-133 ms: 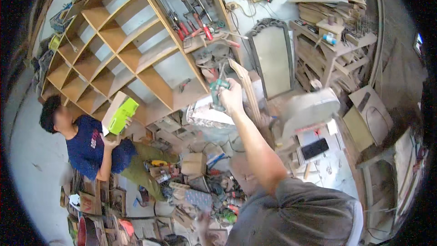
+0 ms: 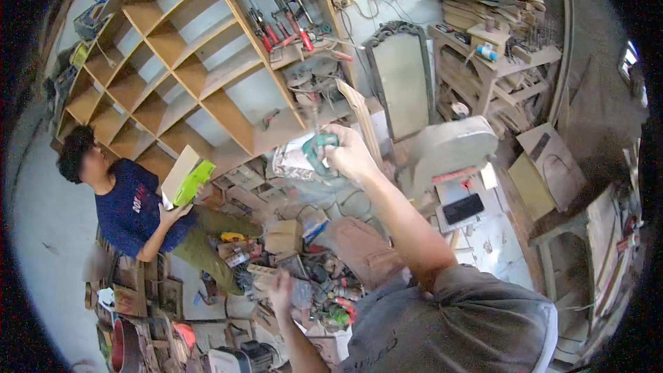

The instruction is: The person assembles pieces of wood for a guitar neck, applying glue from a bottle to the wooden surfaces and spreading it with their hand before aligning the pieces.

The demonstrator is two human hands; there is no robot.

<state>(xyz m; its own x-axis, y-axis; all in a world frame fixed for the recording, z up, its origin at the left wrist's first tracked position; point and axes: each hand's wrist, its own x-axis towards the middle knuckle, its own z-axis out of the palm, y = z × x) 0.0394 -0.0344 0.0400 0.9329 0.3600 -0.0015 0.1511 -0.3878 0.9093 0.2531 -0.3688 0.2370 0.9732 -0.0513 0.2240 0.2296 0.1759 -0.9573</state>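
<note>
My right hand [image 2: 349, 157] is raised at the middle of the view, fingers wrapped round a green G-clamp [image 2: 319, 155] with a threaded screw pointing up. Behind the clamp lies a white, mottled bundle [image 2: 290, 160] below the shelf unit. My left hand [image 2: 280, 293] is held up lower down, over a pile of tools [image 2: 311, 283]. Motion smears its fingers, so I cannot make out whether it is open or closed.
A person [image 2: 141, 207] on the left holds a green and white box [image 2: 188, 178]. Wooden shelving [image 2: 183, 62] fills the upper left. To the right are a dusty machine [image 2: 452, 145], a phone [image 2: 463, 208], a framed mirror [image 2: 399, 79] and a workbench [image 2: 507, 72] with stacked wood.
My left hand has risen further into view. The right hand has tilted the G-clamp so its screw shows upward, and the whole view has shifted slightly.
</note>
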